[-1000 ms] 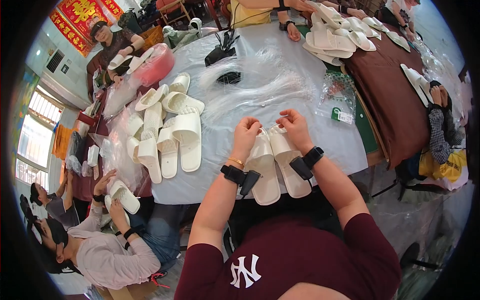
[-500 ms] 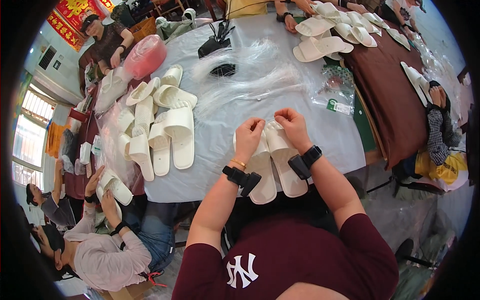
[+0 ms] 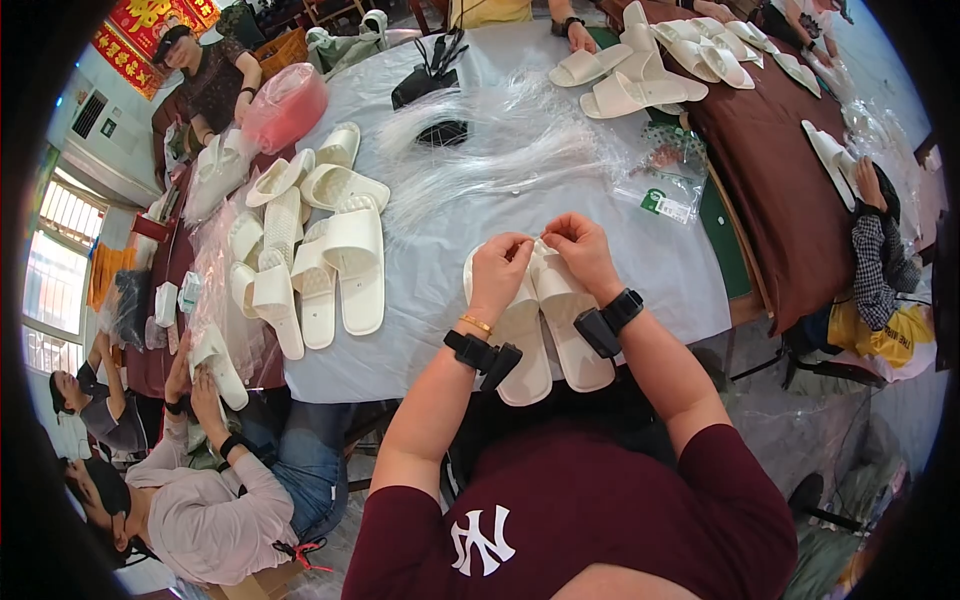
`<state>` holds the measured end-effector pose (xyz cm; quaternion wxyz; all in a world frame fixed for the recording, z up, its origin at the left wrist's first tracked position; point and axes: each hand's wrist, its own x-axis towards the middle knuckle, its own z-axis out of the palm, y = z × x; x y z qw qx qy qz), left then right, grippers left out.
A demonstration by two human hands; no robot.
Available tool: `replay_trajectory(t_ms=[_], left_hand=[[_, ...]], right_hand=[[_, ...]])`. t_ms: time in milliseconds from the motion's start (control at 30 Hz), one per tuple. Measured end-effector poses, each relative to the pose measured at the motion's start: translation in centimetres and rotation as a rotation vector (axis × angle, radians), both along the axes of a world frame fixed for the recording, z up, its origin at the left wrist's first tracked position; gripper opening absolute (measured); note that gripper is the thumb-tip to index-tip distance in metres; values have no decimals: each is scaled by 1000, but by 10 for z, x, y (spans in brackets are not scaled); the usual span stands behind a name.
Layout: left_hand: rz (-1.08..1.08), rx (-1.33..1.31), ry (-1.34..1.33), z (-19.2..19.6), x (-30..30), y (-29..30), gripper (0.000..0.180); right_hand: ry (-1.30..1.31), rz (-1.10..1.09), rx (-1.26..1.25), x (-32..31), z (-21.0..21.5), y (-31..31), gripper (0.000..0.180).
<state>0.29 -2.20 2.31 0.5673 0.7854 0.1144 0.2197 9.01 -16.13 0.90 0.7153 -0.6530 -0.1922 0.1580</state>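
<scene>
A pair of cream slippers lies at the table's near edge, the left slipper (image 3: 524,355) beside the right slipper (image 3: 577,350), heels toward me. Over the toe of the left one is my left hand (image 3: 500,268), its thumb and finger pinched. My right hand (image 3: 582,250) is pinched too, just across from it above the right slipper's toe. Whatever thin thing the fingertips hold is too small to make out. Beyond the hands, a loose bundle of clear plastic strands (image 3: 510,150) spreads over the table.
Several cream slippers (image 3: 357,262) lie to the left, and more slippers (image 3: 640,85) at the far right. A clear packet (image 3: 665,203), a black bag (image 3: 425,88) and a pink plastic roll (image 3: 287,105) sit around the table. Co-workers handle slippers nearby.
My hands stay nearly in place, the fingertips drawn slightly closer together. At the far right, slippers have been shifted by a co-worker. The person at left has moved a slipper onto the table edge.
</scene>
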Motion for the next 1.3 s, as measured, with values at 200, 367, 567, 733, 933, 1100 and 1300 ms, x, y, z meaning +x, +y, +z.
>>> replay_trajectory(t_ms=[200, 367, 567, 733, 933, 1100, 1300], left_hand=[[-8, 43, 13, 2, 2, -1, 15], [2, 57, -1, 3, 1, 1, 15], [0, 65, 8, 3, -1, 0, 15], [1, 91, 17, 0, 2, -2, 15], [14, 131, 24, -5, 1, 3, 15], [31, 122, 31, -3, 3, 0, 14], [-19, 149, 40, -3, 4, 0, 13]], right_hand=[[-42, 5, 5, 2, -2, 0, 8], [-52, -10, -6, 3, -6, 3, 9], [-85, -10, -37, 2, -6, 3, 9], [-117, 0, -117, 0, -1, -2, 10], [-235, -30, -203, -8, 11, 3, 11], [-272, -9, -171, -8, 7, 2, 10], [-383, 5, -264, -10, 6, 4, 10]])
